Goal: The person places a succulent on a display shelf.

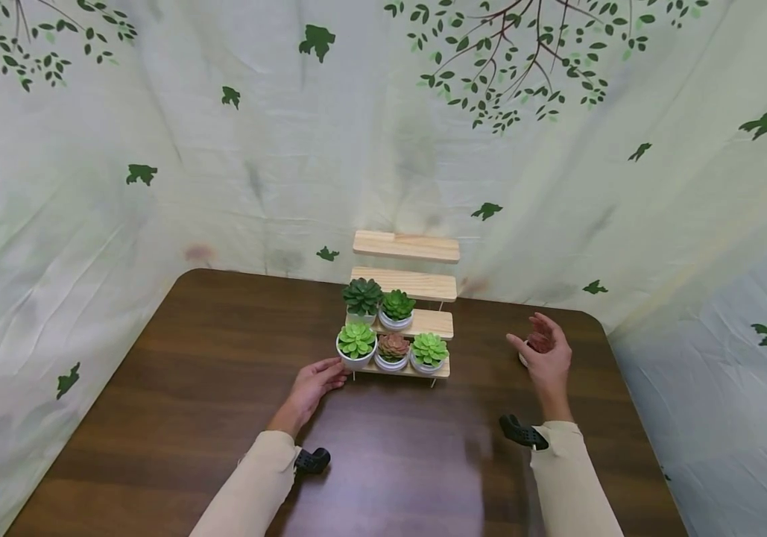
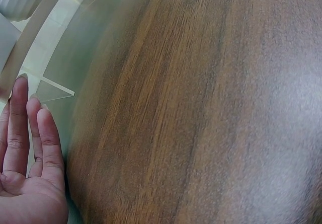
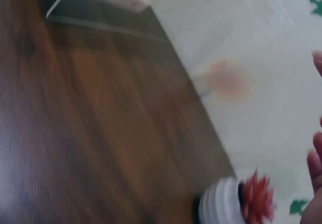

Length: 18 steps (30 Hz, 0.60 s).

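A tiered wooden plant stand (image 1: 433, 324) with clear supports bears several potted succulents. Its lowest tier holds a light green succulent (image 1: 357, 341), a brownish-red one (image 1: 393, 349) and a bright green one (image 1: 429, 350). One tier up are a dark green succulent (image 1: 362, 297) and a green one (image 1: 397, 306). My left hand (image 1: 318, 383), fingers extended, is at the stand's lower left corner; its fingertips (image 2: 20, 83) meet the wooden edge. At the right, my right hand (image 1: 551, 362) is spread beside a red succulent (image 3: 259, 199) in a white ribbed pot (image 3: 221, 204), partly hidden in the head view.
The stand is near the back edge of a dark brown wooden table (image 1: 222, 358). Behind it hangs a pale curtain (image 1: 276, 186) printed with leaves and branches. A black band with a camera is on each wrist.
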Each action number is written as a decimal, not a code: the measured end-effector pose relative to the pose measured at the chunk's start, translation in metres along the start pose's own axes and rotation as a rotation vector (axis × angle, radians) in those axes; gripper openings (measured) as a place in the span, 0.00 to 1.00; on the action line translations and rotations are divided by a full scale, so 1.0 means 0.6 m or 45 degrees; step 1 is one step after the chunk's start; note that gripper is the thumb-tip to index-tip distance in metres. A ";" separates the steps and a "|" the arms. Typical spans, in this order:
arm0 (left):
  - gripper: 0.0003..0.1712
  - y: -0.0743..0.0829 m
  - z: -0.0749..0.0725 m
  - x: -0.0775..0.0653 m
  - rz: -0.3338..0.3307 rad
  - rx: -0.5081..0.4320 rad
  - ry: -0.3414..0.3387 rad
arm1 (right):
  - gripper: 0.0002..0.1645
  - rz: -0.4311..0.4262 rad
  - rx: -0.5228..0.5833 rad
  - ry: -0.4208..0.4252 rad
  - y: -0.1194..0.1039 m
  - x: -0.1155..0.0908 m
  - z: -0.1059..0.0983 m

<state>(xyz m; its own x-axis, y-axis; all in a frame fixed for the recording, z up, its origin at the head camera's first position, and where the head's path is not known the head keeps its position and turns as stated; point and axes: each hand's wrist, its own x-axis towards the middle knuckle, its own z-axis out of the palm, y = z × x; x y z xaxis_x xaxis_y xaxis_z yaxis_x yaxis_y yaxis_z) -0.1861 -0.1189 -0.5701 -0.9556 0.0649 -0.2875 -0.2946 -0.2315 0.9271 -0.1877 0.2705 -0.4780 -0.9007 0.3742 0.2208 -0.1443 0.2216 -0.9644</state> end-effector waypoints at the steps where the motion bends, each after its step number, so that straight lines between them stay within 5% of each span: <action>1: 0.23 0.000 0.001 0.001 -0.003 -0.008 0.005 | 0.34 0.014 0.020 0.018 0.010 0.001 -0.007; 9: 0.22 -0.001 0.002 0.002 0.007 -0.017 0.004 | 0.39 -0.002 -0.143 0.148 0.085 0.002 -0.057; 18: 0.23 -0.004 -0.002 0.005 -0.002 -0.003 0.006 | 0.47 0.099 -0.104 0.218 0.117 -0.002 -0.078</action>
<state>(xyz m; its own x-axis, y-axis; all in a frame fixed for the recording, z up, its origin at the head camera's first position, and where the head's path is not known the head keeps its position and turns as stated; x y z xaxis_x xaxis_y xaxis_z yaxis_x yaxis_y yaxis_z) -0.1879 -0.1191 -0.5736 -0.9551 0.0610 -0.2901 -0.2962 -0.2335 0.9261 -0.1779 0.3278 -0.5391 -0.8239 0.5393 0.1741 -0.0367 0.2558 -0.9660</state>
